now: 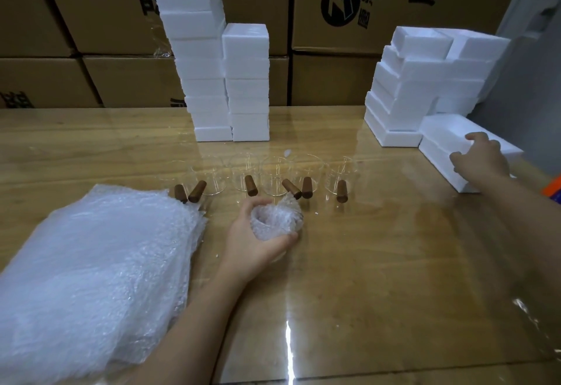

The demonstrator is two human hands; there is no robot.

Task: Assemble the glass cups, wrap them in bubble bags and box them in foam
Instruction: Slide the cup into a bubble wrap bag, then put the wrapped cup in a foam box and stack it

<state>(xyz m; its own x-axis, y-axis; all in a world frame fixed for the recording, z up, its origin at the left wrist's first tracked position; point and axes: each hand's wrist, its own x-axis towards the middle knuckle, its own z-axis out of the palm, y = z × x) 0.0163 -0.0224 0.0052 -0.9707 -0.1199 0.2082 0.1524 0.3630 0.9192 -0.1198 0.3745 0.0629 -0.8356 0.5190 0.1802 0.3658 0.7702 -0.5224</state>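
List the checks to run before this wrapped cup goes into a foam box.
1. Left hand grip on the bubble-wrapped glass cup: ok, fingers curl round it.
2. Wrap covers the whole cup: cannot tell.
3. Right hand on the white foam box: ok, resting on it.
4. Foam box open: not ok, looks closed.
5. Unwrapped brown-handled glass cups out of the way: ok, behind the left hand.

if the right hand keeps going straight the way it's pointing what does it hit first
The right hand points at the low white rectangular foam box lying in front of it, so it meets that first. It may already be touching the box's top; depth is unclear.
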